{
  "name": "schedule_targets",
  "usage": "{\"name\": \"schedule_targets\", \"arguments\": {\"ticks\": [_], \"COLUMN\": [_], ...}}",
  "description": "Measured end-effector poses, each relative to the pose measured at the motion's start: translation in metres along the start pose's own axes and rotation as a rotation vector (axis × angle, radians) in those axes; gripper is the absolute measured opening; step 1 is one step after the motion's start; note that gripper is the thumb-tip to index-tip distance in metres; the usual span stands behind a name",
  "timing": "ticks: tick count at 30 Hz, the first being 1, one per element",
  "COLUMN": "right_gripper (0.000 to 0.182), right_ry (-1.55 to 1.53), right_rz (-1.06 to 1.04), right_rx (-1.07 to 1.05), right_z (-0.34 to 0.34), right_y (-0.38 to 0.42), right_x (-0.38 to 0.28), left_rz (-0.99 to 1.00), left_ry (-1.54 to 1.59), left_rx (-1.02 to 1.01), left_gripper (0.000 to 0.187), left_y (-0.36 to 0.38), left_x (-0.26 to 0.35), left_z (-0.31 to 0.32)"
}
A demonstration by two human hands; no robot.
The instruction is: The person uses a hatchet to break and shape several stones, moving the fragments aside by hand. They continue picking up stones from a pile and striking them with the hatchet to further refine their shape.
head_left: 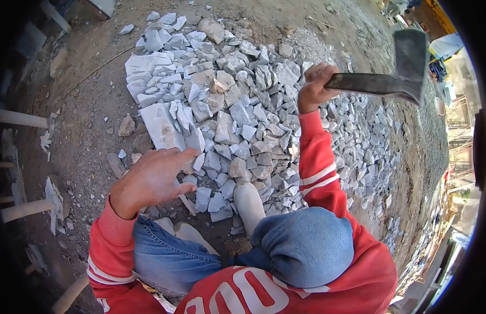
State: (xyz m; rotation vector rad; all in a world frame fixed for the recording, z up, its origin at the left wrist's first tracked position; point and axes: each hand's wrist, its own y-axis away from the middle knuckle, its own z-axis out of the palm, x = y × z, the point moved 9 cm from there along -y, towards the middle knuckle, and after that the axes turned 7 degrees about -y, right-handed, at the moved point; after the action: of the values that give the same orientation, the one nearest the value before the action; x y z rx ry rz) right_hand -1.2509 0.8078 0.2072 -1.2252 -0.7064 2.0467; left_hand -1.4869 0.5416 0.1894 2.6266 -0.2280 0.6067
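My right hand (317, 88) is closed around the dark handle of a hammer (369, 84), raised over the right side of the stones. Its broad, dark metal head is at the far end, up and to the right. My left hand (151, 178) hovers at the near left edge of the stones, fingers apart and nothing in it. Just beyond that hand lies a pale, flat stone slab (160, 124). Broken grey stones (264, 112) spread across the ground before me, larger to the left and smaller to the right.
My light-coloured boot (249, 203) rests against the near edge of the stones, below my bent denim knee (306, 246). Wooden poles (24, 210) jut in from the left. Fine gravel (436, 141) and a white-and-yellow container (445, 46) are at the right.
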Motion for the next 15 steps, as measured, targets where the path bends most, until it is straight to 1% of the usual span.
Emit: {"name": "schedule_targets", "arguments": {"ticks": [1, 2, 3, 4, 5, 7, 8, 9, 11, 13, 14, 15], "right_gripper": [0.036, 0.042, 0.048, 0.049, 0.049, 0.047, 0.044, 0.044, 0.045, 0.044, 0.044, 0.042], "right_ry": [0.116, 0.765, 1.027, 0.985, 0.928, 0.574, 0.449, 0.452, 0.299, 0.243, 0.272, 0.413], "right_rz": [0.288, 0.388, 0.638, 0.932, 1.236, 1.532, 1.5, 1.488, 1.31, 1.053, 0.86, 0.568], "right_rx": [0.084, -0.15, -0.335, -0.332, -0.322, -0.129, -0.083, -0.081, -0.048, -0.069, -0.146, -0.182], "right_z": [-0.047, -0.087, -0.121, -0.166, -0.202, -0.158, -0.151, -0.144, -0.116, -0.085, -0.075, -0.065], "right_y": [0.063, 0.123, 0.172, 0.203, 0.233, 0.211, 0.203, 0.19, 0.145, 0.078, 0.038, -0.007], "right_x": [0.059, 0.092, 0.13, 0.178, 0.206, 0.153, 0.144, 0.132, 0.092, 0.041, 0.019, -0.011], "left_rz": [0.02, 0.023, 0.015, 0.004, 0.002, -0.016, -0.012, -0.017, -0.009, -0.051, -0.046, -0.049], "left_ry": [-0.015, -0.018, -0.008, 0.005, 0.005, -0.022, -0.023, 0.005, 0.037, -0.004, -0.008, 0.012], "left_rx": [0.016, 0.026, 0.02, 0.017, 0.017, 0.032, 0.031, -0.009, -0.053, 0.011, 0.005, 0.0], "left_gripper": [0.064, 0.064, 0.065, 0.065, 0.065, 0.066, 0.066, 0.067, 0.067, 0.068, 0.068, 0.068], "left_y": [0.001, 0.002, 0.003, 0.002, 0.004, 0.009, 0.014, 0.016, 0.014, 0.012, 0.012, 0.012], "left_x": [0.002, 0.002, 0.002, 0.002, 0.004, 0.007, 0.008, 0.005, 0.0, -0.01, -0.01, -0.01], "left_z": [-0.001, -0.002, -0.003, -0.002, -0.001, -0.005, -0.005, -0.004, 0.004, 0.004, 0.005, 0.005]}}
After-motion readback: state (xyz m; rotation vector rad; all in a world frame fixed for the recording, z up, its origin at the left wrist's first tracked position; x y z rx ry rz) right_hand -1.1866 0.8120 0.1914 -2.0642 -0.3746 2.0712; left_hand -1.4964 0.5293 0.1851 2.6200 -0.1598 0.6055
